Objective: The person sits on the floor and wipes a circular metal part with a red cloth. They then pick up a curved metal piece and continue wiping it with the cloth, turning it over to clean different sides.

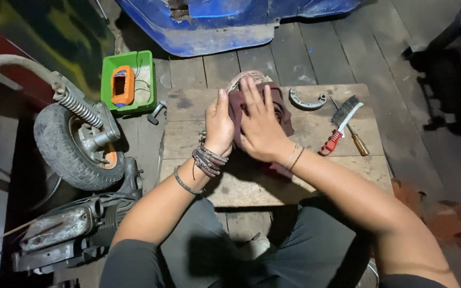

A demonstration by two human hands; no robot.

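Note:
A dark red cloth [283,114] covers a round metal part [246,78] on a low wooden board [316,176]. My right hand [260,125] lies flat on the cloth with its fingers spread and pressing down. My left hand [219,125] stands edge-on against the left side of the covered part, holding it steady. Only the far rim of the round part shows beyond the cloth. Both wrists wear bracelets.
On the board to the right lie a curved brake shoe [306,101], a wire brush with a red handle [340,125] and a screwdriver [354,138]. A green tray with an orange device [128,80] sits at the left, near a small wheel with a spring [76,144]. A blue body panel [225,24] lies beyond.

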